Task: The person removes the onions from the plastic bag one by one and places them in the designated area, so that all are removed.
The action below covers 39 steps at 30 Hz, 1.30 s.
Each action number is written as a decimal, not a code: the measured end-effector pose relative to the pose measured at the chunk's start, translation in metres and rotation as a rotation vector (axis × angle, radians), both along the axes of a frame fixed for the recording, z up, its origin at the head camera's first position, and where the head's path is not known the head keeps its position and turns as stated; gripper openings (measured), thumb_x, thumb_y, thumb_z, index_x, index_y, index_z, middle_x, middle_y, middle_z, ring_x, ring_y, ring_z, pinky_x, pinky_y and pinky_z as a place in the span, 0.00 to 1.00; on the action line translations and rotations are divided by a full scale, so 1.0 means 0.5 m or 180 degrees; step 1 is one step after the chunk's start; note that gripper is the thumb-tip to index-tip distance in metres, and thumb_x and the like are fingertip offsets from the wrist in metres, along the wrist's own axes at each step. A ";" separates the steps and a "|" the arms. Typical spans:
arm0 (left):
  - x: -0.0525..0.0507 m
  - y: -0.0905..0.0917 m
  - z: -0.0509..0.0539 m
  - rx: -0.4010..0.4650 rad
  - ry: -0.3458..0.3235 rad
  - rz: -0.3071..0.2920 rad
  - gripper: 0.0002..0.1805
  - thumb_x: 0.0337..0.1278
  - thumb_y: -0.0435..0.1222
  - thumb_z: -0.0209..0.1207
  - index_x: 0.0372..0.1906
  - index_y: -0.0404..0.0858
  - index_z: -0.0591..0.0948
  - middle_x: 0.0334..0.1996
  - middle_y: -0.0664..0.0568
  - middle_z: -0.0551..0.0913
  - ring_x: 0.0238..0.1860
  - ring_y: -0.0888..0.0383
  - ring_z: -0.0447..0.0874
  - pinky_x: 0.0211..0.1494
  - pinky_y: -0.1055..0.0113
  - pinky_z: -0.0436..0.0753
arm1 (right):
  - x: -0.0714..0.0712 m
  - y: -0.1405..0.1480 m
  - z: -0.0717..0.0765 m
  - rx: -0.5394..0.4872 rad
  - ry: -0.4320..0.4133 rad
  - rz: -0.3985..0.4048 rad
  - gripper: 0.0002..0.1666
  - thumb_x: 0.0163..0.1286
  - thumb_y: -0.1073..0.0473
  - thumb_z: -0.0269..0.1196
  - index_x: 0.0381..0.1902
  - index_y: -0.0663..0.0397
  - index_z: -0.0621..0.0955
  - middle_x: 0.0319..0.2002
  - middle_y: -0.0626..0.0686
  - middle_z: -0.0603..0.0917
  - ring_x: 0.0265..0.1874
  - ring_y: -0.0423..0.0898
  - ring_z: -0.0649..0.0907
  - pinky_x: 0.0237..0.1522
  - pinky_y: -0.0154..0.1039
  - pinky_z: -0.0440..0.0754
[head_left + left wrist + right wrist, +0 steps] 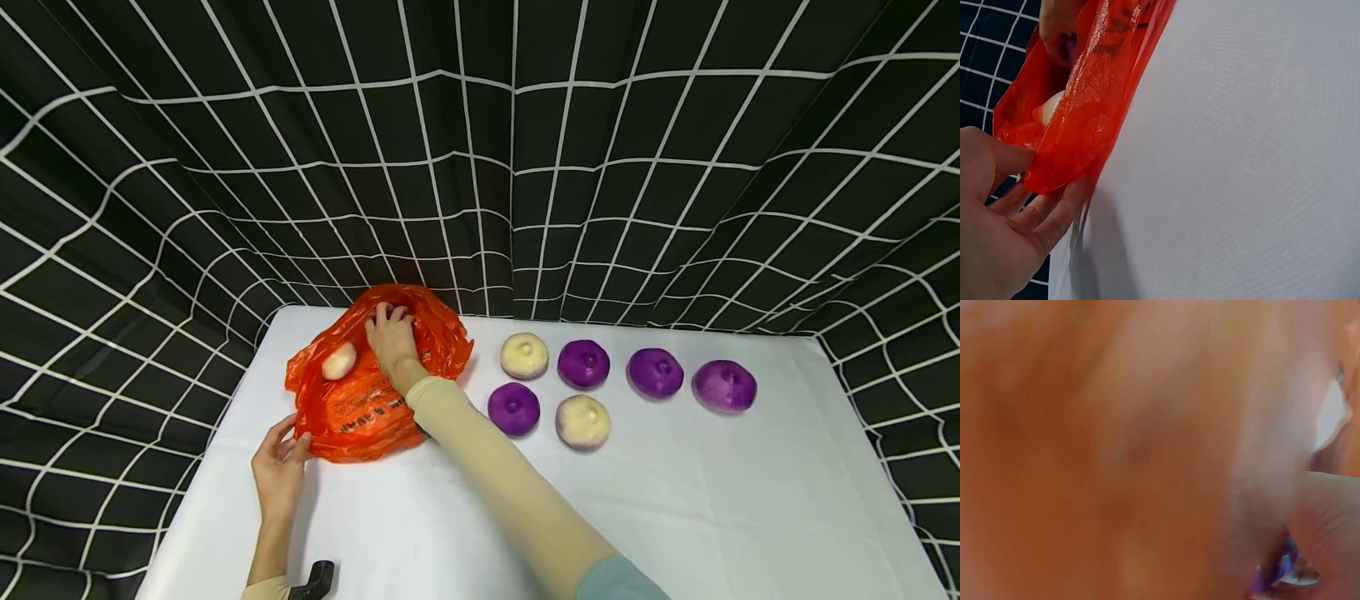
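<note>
A red-orange plastic bag (371,408) lies wide-mouthed at the table's left back. My left hand (279,475) pinches its near left rim between thumb and fingers; the left wrist view shows the thin film in that grip. Inside the bag mouth is my right hand (393,340), fingers bent downward. A purple turnip (1069,49) shows in part at those fingers in the left wrist view, and they seem to hold it; most of it is hidden. A pale turnip (339,361) sits in the bag, left of my right hand. Blurred orange film covers much of the right wrist view.
Right of the bag, several turnips stand on the white tabletop (712,492): purple ones such as the nearest (513,409) and the rightmost (724,386), plus two cream ones, back (524,356) and front (582,422). A black grid-patterned curtain (487,192) encloses the table's back and sides.
</note>
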<state>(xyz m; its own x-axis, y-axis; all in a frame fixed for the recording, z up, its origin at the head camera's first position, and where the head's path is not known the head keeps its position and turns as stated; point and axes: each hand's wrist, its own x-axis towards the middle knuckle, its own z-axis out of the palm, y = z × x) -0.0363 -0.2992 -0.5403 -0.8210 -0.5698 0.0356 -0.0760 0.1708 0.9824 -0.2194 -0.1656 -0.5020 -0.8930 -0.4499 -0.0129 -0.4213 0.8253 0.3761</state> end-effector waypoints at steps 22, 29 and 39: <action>0.001 0.004 -0.003 0.0016 -0.0109 0.0004 0.22 0.60 0.19 0.57 0.60 0.25 0.75 0.44 0.66 0.77 0.27 0.73 0.81 0.27 0.80 0.80 | 0.081 0.039 0.042 0.0132 0.0170 0.0214 0.26 0.73 0.45 0.54 0.64 0.48 0.68 0.64 0.59 0.63 0.59 0.53 0.70 0.33 0.29 0.81; -0.002 0.009 0.000 0.0028 -0.0112 0.0010 0.22 0.60 0.20 0.57 0.60 0.25 0.75 0.45 0.64 0.78 0.26 0.72 0.80 0.26 0.79 0.81 | 0.102 0.065 0.057 -0.0225 0.0110 0.0465 0.37 0.65 0.45 0.65 0.65 0.50 0.64 0.68 0.57 0.66 0.64 0.52 0.70 0.48 0.34 0.82; 0.001 0.009 -0.001 0.0088 -0.0019 -0.0006 0.21 0.59 0.18 0.57 0.59 0.24 0.75 0.47 0.60 0.79 0.25 0.71 0.81 0.25 0.79 0.80 | 0.128 0.108 0.080 -0.0417 0.0286 0.0793 0.40 0.63 0.47 0.66 0.70 0.45 0.64 0.67 0.58 0.65 0.61 0.51 0.71 0.44 0.32 0.82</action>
